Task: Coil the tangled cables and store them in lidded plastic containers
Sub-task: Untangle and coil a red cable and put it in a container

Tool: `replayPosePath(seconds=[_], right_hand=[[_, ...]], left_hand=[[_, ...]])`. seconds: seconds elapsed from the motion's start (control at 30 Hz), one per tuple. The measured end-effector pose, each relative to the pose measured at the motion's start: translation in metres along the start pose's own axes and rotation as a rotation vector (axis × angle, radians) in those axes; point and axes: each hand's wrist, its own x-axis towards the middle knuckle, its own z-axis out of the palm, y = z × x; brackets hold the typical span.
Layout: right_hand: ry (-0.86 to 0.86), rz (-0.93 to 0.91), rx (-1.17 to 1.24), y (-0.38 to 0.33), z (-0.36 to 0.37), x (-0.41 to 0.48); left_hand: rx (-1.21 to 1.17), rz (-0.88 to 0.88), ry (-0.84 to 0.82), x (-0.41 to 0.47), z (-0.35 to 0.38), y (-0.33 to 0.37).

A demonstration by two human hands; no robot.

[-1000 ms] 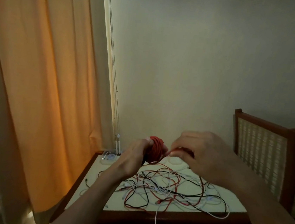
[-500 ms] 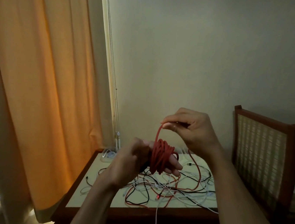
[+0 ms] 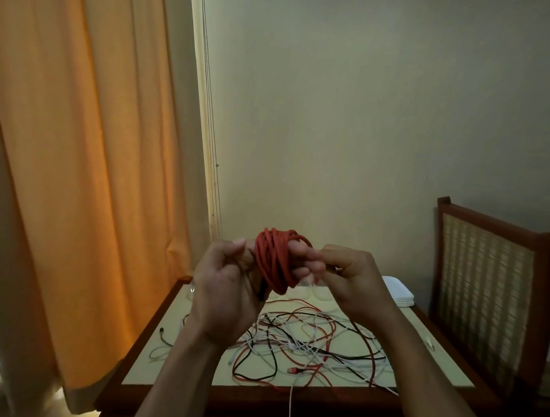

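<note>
Above table (image 3: 437, 364), left hand (image 3: 223, 291) grips red coil (image 3: 274, 259).

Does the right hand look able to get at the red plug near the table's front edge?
Probably, once freed: the right hand is busy at the red coil in the left hand, but the red plug lies uncovered below.

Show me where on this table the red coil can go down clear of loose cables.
Best: the right strip of the table, between the cable tangle and the edge by the chair, in front of the white stack; one small plug lies there. A smaller bare patch is at the near-left corner. The middle is crowded with crossing cables.
</note>
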Motion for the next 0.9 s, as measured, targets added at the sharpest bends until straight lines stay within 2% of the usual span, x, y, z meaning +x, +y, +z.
replayPosePath(seconds=[0.3,0.4,0.47,0.53,0.63,0.8,0.9], right_hand=[[-0.06,-0.018,-0.193,-0.007,0.005,-0.029],[-0.075,-0.031,-0.249,-0.01,-0.003,-0.034],[-0.075,-0.067,-0.328,-0.013,-0.009,-0.035],[-0.06,-0.12,-0.382,-0.017,-0.014,-0.035],[-0.047,-0.184,-0.419,-0.023,-0.02,-0.032],[-0.022,-0.285,-0.457,-0.034,-0.027,-0.021],[-0.025,-0.33,-0.476,-0.04,-0.032,-0.01]], left_hand=[[0.011,0.184,0.118,0.007,-0.007,-0.002],[0.191,0.174,0.219,0.016,-0.025,-0.004],[0.348,0.141,0.352,0.024,-0.038,-0.008],[0.556,0.122,0.413,0.029,-0.046,-0.01],[0.825,0.117,0.357,0.027,-0.046,-0.012],[0.965,0.015,0.231,0.02,-0.042,-0.021],[0.97,-0.064,0.121,0.013,-0.035,-0.024]])
